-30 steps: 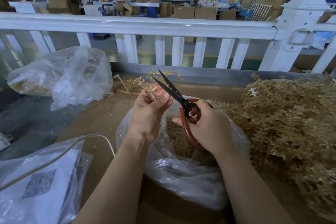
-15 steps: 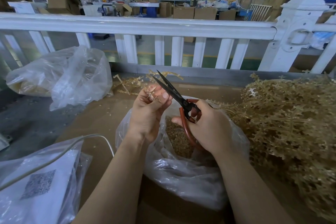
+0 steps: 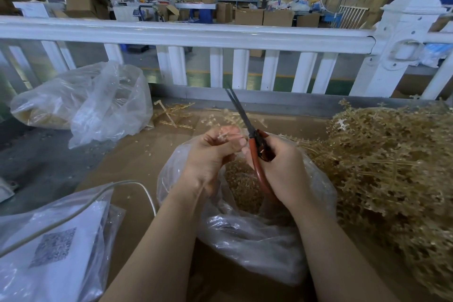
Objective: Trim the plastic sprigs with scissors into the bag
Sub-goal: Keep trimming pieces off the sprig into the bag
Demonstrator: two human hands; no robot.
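Note:
My right hand (image 3: 279, 167) grips red-handled scissors (image 3: 255, 140); the dark blades are nearly together and point up and away toward the fence. My left hand (image 3: 215, 152) pinches a small pale plastic sprig (image 3: 224, 134) between its fingertips, just left of the scissors' pivot. Both hands hover over an open clear plastic bag (image 3: 245, 233) that holds a heap of tan trimmed pieces (image 3: 242, 179). A big pile of golden-tan plastic sprigs (image 3: 392, 167) lies to the right, touching the bag.
A white fence (image 3: 186, 34) runs across the back. A second clear bag (image 3: 83, 103) with tan pieces sits at back left. Bagged white sheets with a QR code (image 3: 54, 247) and a white cable (image 3: 103, 193) lie front left. Loose sprigs (image 3: 174, 115) litter the brown cardboard (image 3: 132, 162).
The scissor blades have come together and swung more upright. My right hand moved slightly left, closer to my left hand, which still holds the sprig.

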